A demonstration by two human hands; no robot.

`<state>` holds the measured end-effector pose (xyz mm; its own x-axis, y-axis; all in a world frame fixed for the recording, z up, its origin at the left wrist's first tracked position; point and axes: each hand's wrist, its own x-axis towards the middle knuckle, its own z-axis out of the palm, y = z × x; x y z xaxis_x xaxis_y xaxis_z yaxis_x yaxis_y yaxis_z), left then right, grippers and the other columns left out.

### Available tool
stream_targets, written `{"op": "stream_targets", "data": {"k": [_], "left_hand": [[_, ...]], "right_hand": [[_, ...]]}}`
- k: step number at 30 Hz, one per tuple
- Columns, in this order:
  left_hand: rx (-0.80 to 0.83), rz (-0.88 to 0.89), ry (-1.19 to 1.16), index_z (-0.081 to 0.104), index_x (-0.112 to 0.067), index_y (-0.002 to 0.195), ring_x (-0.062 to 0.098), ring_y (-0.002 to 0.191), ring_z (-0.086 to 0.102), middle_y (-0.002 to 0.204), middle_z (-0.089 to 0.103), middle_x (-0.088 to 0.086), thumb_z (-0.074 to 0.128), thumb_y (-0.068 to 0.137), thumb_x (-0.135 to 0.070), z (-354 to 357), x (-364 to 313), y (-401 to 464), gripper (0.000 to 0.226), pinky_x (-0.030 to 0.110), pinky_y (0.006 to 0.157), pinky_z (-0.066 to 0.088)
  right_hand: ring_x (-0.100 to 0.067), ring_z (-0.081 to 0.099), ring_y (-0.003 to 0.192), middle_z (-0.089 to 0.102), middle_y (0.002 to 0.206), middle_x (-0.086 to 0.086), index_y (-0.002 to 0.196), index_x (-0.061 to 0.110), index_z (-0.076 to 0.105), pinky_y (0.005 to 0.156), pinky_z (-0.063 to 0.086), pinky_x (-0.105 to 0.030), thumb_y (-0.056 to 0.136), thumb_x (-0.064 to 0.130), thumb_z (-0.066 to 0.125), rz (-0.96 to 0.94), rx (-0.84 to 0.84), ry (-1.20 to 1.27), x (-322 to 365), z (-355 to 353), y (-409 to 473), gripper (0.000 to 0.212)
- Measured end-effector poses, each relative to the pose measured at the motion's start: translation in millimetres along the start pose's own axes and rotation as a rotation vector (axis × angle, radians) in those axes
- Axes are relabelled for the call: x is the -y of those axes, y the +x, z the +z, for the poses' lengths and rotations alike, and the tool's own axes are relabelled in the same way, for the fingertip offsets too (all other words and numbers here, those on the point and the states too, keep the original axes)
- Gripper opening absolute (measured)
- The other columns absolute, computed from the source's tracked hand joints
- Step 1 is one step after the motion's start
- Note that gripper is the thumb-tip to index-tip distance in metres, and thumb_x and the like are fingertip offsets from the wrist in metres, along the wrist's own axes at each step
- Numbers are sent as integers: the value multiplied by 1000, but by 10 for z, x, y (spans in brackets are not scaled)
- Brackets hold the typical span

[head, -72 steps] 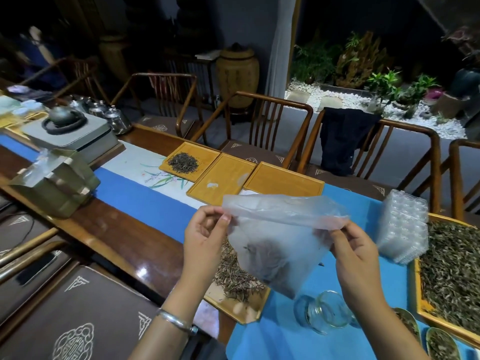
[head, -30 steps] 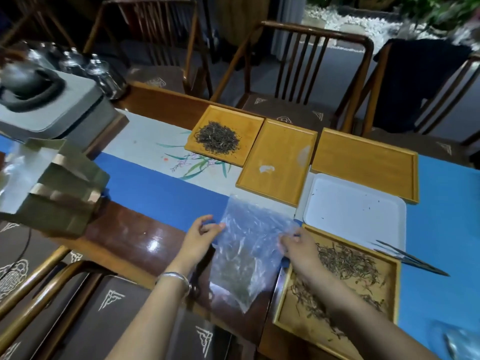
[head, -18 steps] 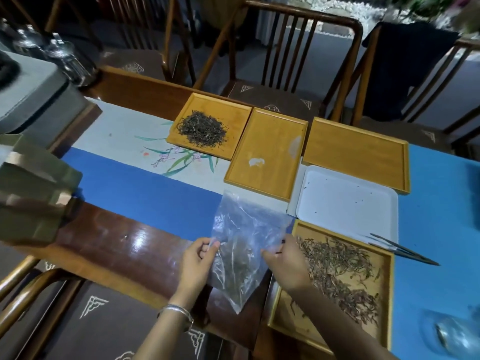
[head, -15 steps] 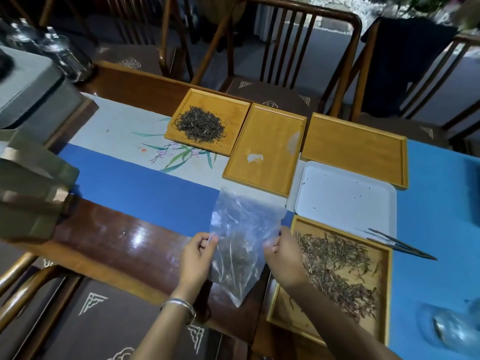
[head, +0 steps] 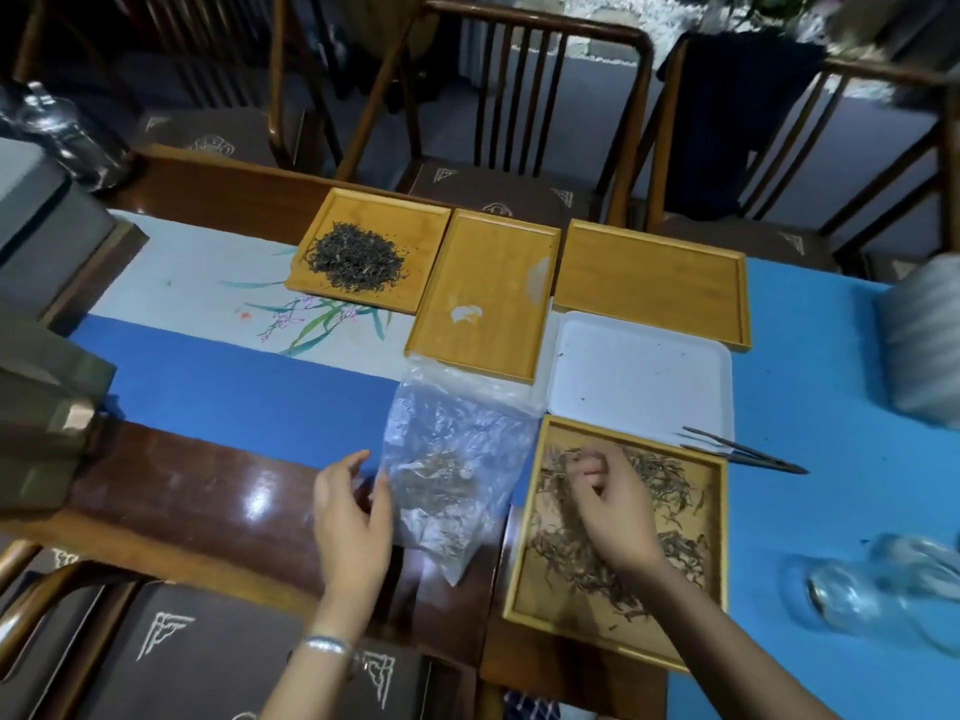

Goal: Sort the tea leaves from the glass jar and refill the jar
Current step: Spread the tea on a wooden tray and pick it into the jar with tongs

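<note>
Both hands released plastic bag point(head: 452, 459) | left hand point(head: 350, 517) fingers spread | right hand point(head: 608, 506) curled over tea tray point(head: 714, 543)

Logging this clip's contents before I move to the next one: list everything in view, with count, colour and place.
Wooden trays: four, tan; three in a far row, one near.
Dark tea pile: one, blackish, on the far left tray.
Loose tea leaves: brownish, spread in the near tray.
White tray: one, between far row and near tray.
Plastic bag: one, clear, holds some leaves, lies left of the near tray.
Tweezers: one, dark metal, at the white tray's right corner.
Glass jar: clear, blurred, on the blue cloth at right.
Chairs: wooden, beyond the table.
Left hand: beside the bag, bracelet on wrist.
Right hand: over the near tray's leaves.
</note>
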<state>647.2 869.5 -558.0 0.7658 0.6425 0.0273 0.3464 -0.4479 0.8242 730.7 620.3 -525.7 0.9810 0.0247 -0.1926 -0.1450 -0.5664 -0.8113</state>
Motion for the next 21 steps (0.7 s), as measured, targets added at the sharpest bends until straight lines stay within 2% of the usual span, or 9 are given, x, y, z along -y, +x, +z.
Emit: {"op": "stream_targets", "data": {"k": [1, 3, 6, 8, 10, 14, 17, 19, 21], "left_hand": [[9, 87, 8, 61, -11, 117, 15, 103, 54, 112, 53, 2, 62, 94, -10, 6, -103, -72, 23, 28, 93, 43], [98, 226, -21, 62, -15, 110, 9, 99, 54, 106, 57, -1, 58, 93, -11, 72, -314, -260, 17, 15, 92, 41], [301, 205, -82, 62, -29, 103, 0, 89, 60, 97, 62, -9, 59, 94, -17, 285, -527, -555, 16, 5, 73, 43], [384, 156, -72, 60, -36, 100, -2, 89, 61, 95, 64, -12, 64, 94, -15, 456, -566, -708, 23, 7, 70, 44], [421, 130, -26, 61, -32, 102, 0, 91, 63, 97, 65, -10, 65, 93, -16, 612, -555, -786, 19, 13, 74, 45], [456, 46, 50, 59, -14, 122, 12, 102, 61, 112, 64, -3, 65, 94, -24, 882, -510, -799, 31, 27, 85, 48], [479, 61, 131, 59, -11, 124, 18, 103, 63, 113, 65, 2, 61, 96, -27, 1022, -483, -778, 32, 39, 88, 53], [460, 59, 178, 61, -9, 123, 22, 101, 63, 112, 65, 6, 57, 98, -25, 1077, -453, -757, 30, 39, 86, 52], [463, 102, 245, 62, -7, 122, 26, 99, 62, 108, 63, 9, 55, 99, -22, 1103, -437, -746, 28, 35, 82, 48]], "right_hand": [[1, 60, 76, 63, 86, 13, 109, 20, 57, 60, 44, -10, 91, 19, 56, -9, -28, -30, -77, -155, -50, 18], [-2, 60, 75, 64, 86, 9, 105, 17, 60, 65, 48, -20, 90, 13, 56, -1, -68, -107, -265, -489, -131, 16], [-15, 63, 77, 67, 87, 1, 99, 13, 62, 70, 51, -33, 88, 5, 58, 39, -124, -212, -536, -988, -158, 15], [-25, 65, 81, 66, 85, -5, 98, 8, 63, 72, 52, -37, 87, 4, 59, 51, -170, -291, -667, -1290, -72, 13], [-33, 63, 86, 66, 91, -13, 101, 3, 62, 77, 51, -42, 87, 3, 59, 40, -172, -398, -778, -1528, 100, 15], [-41, 52, 105, 54, 113, -25, 123, 0, 51, 88, 44, -44, 81, 0, 61, 38, 3, -664, -970, -1752, 527, 43], [-42, 48, 109, 47, 120, -25, 133, 3, 39, 87, 44, -45, 82, 8, 62, 66, 112, -845, -1050, -1759, 776, 56], [-42, 50, 106, 49, 118, -23, 129, 3, 42, 84, 43, -44, 84, 12, 61, 56, 152, -949, -1085, -1719, 869, 50], [-39, 53, 100, 52, 112, -21, 116, 1, 49, 78, 43, -41, 89, 14, 54, 19, 160, -1036, -1123, -1664, 900, 30]]}}
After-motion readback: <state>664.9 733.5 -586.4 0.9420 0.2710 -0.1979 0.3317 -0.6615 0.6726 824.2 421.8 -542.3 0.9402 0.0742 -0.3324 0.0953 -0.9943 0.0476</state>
